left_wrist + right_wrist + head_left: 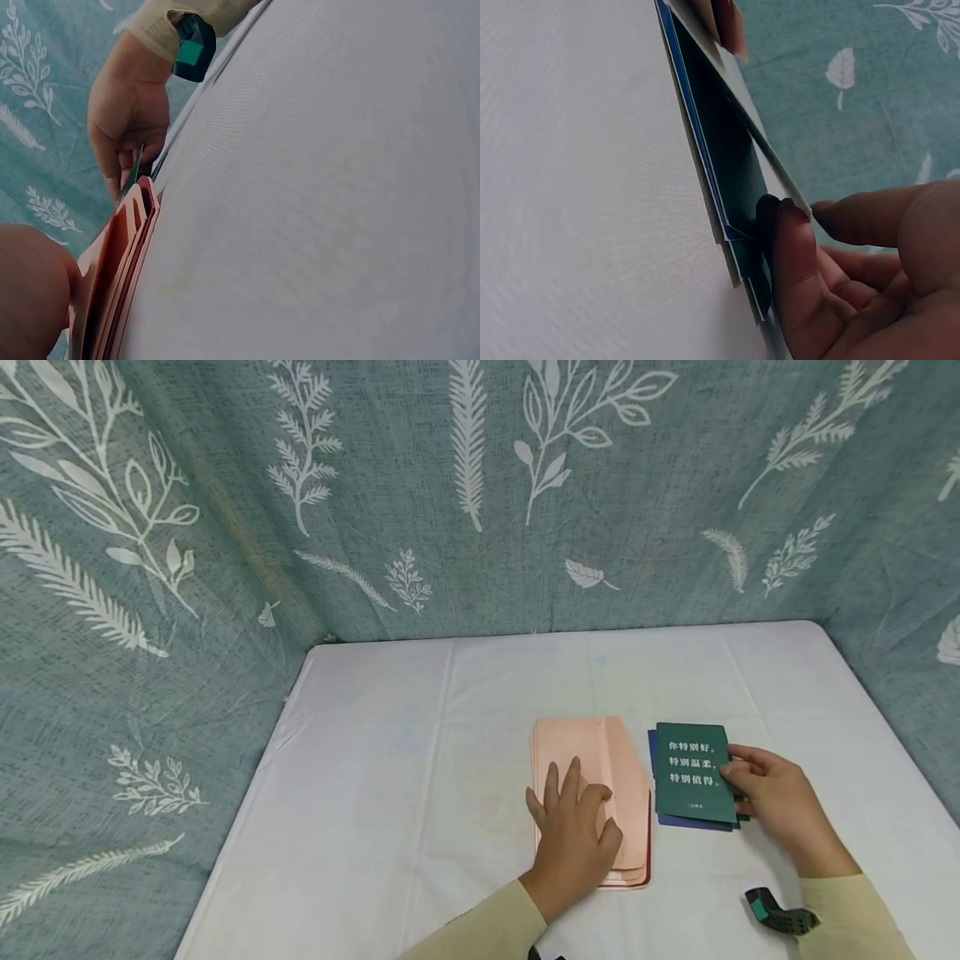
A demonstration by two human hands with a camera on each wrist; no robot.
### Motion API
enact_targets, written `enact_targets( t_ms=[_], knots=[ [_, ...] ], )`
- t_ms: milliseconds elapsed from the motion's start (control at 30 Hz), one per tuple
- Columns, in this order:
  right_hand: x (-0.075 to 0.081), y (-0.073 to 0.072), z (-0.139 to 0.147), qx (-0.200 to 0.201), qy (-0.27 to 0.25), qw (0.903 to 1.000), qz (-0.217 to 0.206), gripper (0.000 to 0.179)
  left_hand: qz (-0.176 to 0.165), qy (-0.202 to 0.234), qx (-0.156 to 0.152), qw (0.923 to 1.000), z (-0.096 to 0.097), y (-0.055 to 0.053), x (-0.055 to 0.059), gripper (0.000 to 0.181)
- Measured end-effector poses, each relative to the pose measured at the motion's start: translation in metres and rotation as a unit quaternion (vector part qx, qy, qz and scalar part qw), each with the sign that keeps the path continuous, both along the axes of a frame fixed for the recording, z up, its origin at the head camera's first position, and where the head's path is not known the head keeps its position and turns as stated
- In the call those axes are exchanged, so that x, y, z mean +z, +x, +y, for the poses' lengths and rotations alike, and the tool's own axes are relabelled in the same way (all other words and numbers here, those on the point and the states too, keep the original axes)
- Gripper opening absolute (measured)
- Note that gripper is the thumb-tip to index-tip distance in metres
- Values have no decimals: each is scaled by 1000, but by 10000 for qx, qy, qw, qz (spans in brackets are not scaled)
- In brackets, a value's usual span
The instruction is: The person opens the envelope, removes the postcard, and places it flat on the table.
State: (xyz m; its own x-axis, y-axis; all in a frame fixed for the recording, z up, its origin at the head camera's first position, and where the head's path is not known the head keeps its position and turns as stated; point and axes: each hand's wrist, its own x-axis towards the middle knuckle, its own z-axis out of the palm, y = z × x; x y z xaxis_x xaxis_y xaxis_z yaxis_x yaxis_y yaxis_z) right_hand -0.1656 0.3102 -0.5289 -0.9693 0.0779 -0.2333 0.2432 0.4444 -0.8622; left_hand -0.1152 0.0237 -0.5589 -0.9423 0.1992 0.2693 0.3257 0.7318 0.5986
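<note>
A stack of pale pink envelopes (555, 739) lies flap side up on the table, with a darker red edge lower in the pile. My left hand (572, 835) rests on the top envelope, fingers spread, index finger bent, thumb apart from it near the flap. In the left wrist view the envelopes' (124, 277) edges fan slightly apart. My right hand (772, 797) pinches a dark green card (690, 768) with white lettering by its right edge, thumb on top. That edge is lifted off the cards beneath in the right wrist view, where a blue card (694, 112) shows in the pile.
A white cloth covers the table (375, 777). Blue-green curtains (420, 485) with white leaf patterns stand behind it and at both sides. A black wrist device (780, 914) with a green patch sits at the right sleeve.
</note>
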Motion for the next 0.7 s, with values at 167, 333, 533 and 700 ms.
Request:
enact_targets(
  t_ms=[167, 333, 533, 700],
  knots=[
    [3, 1, 0, -42, 235, 9997, 45, 61, -17, -144, 147, 9998, 0, 0, 0, 22],
    [9, 5, 0, -107, 580, 9981, 159, 62, -167, -179, 215, 9995, -1, 0, 1, 24],
    [13, 7, -2, 30, 781, 9953, 576, 57, -873, 17, -11, 9962, -8, -4, 10, 34],
    [21, 8, -11, 336, 763, 9925, 898, 56, -1024, -115, -276, 9943, -23, -12, 23, 36]
  ],
)
